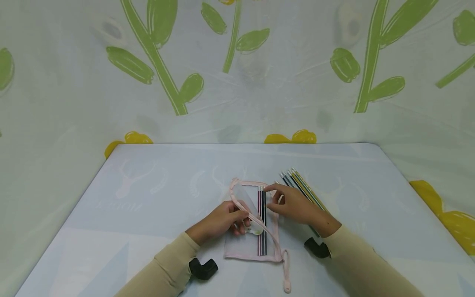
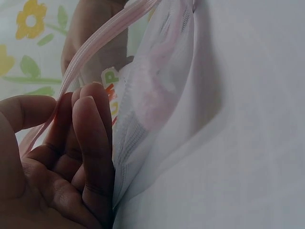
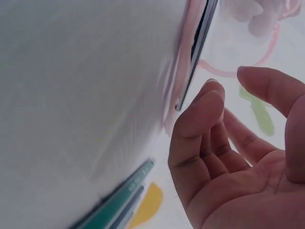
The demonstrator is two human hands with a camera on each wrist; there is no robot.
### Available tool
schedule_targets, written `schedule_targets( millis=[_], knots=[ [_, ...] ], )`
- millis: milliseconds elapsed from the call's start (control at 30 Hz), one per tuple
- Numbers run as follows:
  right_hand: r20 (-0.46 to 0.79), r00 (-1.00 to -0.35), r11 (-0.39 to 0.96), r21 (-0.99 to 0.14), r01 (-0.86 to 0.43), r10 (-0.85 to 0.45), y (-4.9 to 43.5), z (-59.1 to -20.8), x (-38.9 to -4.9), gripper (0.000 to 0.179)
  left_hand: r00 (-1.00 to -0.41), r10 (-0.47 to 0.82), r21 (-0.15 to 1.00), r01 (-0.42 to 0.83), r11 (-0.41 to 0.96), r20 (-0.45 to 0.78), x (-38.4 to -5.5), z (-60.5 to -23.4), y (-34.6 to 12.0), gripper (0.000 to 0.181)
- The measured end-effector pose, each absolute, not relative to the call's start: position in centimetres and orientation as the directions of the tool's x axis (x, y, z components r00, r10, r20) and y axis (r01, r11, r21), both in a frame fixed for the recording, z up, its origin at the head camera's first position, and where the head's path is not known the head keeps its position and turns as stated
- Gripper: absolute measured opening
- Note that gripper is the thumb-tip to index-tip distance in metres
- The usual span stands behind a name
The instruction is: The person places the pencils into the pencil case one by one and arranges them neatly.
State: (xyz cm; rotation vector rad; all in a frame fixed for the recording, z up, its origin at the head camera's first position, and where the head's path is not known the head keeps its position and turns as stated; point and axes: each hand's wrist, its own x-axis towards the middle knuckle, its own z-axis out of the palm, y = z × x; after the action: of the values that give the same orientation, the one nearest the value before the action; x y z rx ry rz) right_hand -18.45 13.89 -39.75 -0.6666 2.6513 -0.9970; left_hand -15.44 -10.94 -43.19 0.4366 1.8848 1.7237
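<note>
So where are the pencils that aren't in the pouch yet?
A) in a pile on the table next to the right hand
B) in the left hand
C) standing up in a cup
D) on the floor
A: the loose pencils lie fanned on the table just beyond the right hand, while a few others already sit inside the mesh pouch, whose pink edge the left hand holds open.

Pink mesh pouch flat, open, pens inside
</note>
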Motion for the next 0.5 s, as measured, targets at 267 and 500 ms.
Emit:
schedule_targets(
  millis=[267, 500],
  knots=[
    [0.035, -0.899, 0.695, -0.621, -0.361, -0.436, 14.9, -39.5, -17.7, 0.038, -0.803, 0.572, 0.985, -0.113, 0.128, -0.166, -15.4, -43.4, -10.7, 0.022],
    [0.04, -0.914, 0.728, -0.591, -0.348, -0.405, 15.5, -39.1, -17.6, 0.04, -0.809, 0.562, 0.984, -0.111, 0.142, -0.173, -15.4, -43.3, -10.8, 0.022]
  ],
)
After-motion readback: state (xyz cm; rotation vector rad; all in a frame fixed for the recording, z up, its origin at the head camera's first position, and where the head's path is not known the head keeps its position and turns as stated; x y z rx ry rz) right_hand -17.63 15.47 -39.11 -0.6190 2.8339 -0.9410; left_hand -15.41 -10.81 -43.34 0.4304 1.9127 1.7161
